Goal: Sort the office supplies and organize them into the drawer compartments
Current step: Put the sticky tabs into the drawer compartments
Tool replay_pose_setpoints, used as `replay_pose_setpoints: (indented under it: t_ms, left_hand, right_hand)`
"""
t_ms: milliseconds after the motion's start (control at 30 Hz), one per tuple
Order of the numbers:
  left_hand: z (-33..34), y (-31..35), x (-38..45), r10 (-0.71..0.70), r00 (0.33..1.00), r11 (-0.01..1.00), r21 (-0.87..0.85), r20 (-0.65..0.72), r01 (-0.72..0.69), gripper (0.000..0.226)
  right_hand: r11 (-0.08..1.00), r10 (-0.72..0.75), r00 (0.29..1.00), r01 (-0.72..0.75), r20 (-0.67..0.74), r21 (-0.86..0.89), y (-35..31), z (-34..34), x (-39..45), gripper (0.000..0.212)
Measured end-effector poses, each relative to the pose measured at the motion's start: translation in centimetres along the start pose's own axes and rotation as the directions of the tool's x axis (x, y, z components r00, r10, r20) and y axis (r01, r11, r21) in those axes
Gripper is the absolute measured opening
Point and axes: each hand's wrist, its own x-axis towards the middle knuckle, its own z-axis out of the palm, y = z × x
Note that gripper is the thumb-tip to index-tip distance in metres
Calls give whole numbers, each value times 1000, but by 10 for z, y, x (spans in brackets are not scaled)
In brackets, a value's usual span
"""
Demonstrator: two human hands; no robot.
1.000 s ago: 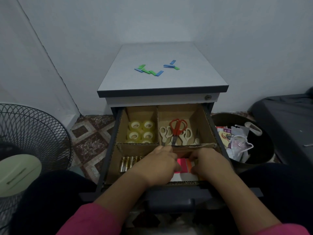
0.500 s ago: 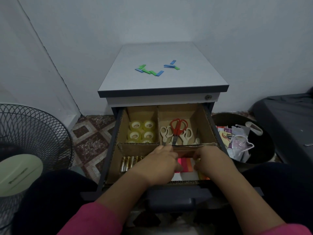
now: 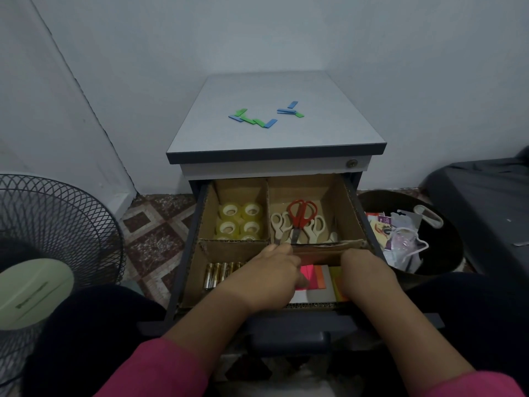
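A grey-topped cabinet (image 3: 274, 110) stands against a pale wall, its drawer (image 3: 183, 270) pulled open. I see both hands in the compartment at 5 o'clock, over the sticky notes (image 3: 313, 277). My left hand (image 3: 269, 277) has its fingers curled toward the pink pad; whether they grip it I cannot tell. My right hand (image 3: 363, 275) hides its fingers too. I judge the notes are being squared up; next, the green and blue clips (image 3: 257, 120) at 12 o'clock need fetching.
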Motion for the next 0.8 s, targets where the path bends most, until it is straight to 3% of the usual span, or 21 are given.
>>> replay_pose_setpoints:
  t_ms: [100,167,433,667,800]
  left_hand:
    - [-2,1,-1,6,1000,1000,6,-3,-6,42]
    - [-3,2,-1,11,1000,1000,13,-1,-11,42]
    - [-4,2,-1,11,1000,1000,11,1,-11,48]
    - [-4,2,0,6,1000,1000,14,6,-7,47]
    - [-5,2,0,9,1000,1000,25,-2,-9,48]
  right_hand:
    - [999,31,999,-31,-22,8,1,-2,4,13]
    - [997,65,997,-64,-35,40,3,-4,8,21]
    - [958,32,999,-24,-23,285,2,10,25,19]
    - [946,57,998,-58,15,318,0,11,29,9]
    - [945,62,998,-52,-19,321,-1,13,31,14]
